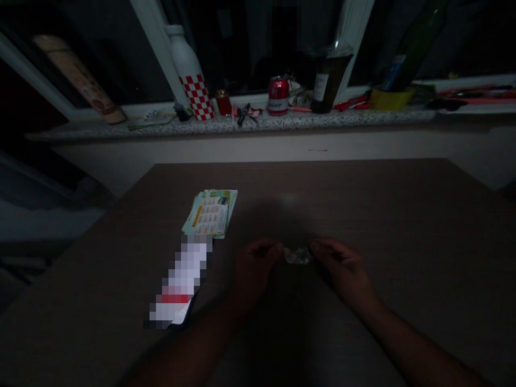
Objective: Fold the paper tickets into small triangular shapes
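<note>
Both my hands rest on a dark brown table (382, 215) in dim light. Between them lies a small crumpled shiny wrapper (297, 255). My left hand (253, 269) pinches its left end with closed fingers. My right hand (342, 266) pinches its right end the same way. What the wrapper holds, if anything, I cannot make out.
A stack of printed leaflets (210, 212) lies left of my hands, with a blurred-out flat object (179, 285) in front of it. On the stone windowsill (226, 126) stand a red-checked white bottle (191, 72), a red can (278, 95), a dark wine bottle (328, 75) and small clutter.
</note>
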`<state>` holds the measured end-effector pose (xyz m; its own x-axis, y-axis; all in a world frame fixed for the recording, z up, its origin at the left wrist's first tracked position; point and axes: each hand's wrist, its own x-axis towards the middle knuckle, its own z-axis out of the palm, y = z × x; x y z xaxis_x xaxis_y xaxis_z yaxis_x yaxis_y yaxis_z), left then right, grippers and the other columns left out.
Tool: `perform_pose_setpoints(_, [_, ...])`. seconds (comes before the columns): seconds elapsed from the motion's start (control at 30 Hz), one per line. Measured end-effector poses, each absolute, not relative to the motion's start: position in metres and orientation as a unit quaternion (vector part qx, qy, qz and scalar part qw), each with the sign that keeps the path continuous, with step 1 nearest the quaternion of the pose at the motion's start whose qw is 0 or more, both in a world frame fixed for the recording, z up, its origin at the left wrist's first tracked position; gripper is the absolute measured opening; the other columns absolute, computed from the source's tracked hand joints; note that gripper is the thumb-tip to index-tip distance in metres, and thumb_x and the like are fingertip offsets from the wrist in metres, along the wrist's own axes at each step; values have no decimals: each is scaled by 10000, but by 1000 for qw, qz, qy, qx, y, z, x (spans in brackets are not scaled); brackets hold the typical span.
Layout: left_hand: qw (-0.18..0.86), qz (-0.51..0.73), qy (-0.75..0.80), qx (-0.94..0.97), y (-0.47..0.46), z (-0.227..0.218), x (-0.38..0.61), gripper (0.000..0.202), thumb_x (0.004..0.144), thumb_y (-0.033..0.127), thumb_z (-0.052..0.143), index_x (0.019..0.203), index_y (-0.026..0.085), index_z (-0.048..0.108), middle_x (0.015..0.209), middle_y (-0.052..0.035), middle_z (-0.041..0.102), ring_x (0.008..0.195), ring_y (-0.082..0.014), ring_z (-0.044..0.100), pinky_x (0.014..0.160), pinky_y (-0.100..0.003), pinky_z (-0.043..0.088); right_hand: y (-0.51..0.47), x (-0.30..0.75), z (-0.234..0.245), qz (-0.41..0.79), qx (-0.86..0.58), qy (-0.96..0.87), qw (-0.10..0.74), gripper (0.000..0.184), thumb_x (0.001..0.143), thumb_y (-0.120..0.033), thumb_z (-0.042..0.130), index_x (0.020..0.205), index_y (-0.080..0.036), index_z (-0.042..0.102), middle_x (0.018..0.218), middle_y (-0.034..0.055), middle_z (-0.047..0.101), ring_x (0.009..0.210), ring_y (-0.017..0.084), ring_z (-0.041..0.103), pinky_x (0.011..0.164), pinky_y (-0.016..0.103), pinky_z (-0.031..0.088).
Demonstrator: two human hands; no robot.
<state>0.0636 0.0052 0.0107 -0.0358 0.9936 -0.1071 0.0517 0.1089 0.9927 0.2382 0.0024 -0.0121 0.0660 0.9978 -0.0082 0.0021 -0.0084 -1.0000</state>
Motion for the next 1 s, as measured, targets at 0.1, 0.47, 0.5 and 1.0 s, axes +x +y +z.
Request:
perform_pose_setpoints(0.1, [494, 480, 553, 469, 1, 13, 68, 191, 751, 299, 657, 636, 149, 633, 593, 17, 579, 585, -116, 524, 572, -221, 419, 3, 235, -15, 470, -521, -460, 543, 269, 818, -456, 643, 847, -189, 647, 630, -19, 586, 534, 118, 523, 470, 222, 394])
perform_pose_setpoints(0.47, [393, 510, 404, 650, -25, 6, 81, 61, 724, 132, 667, 670, 157, 652, 686, -18, 653, 602, -111, 585, 563, -212, 436, -4, 225, -16, 430, -497, -421, 625, 232, 912, -476, 498, 902, -246, 470, 652, -55, 473, 526, 106, 474, 475, 209, 412])
perform_pose_setpoints(0.5, [399, 503, 392, 659, -25, 6, 81, 60, 726, 133, 663, 674, 155, 644, 689, -19, 649, 603, -111, 583, 570, -215, 437, -4, 225, -15, 428, -496, -424, 625, 226, 913, -471, 500, 901, -247, 472, 646, -58, 466, 521, 106, 470, 468, 207, 405])
perform_pose_setpoints(1.0, [463, 337, 477, 667, -12, 7, 75, 243, 799, 372, 629, 752, 134, 627, 647, 5, 557, 603, -115, 496, 563, -221, 365, -9, 232, -6, 169, -478, -712, 485, 65, 921, -196, 463, 953, -218, 514, 715, 7, 633, 552, 130, 618, 506, 219, 474])
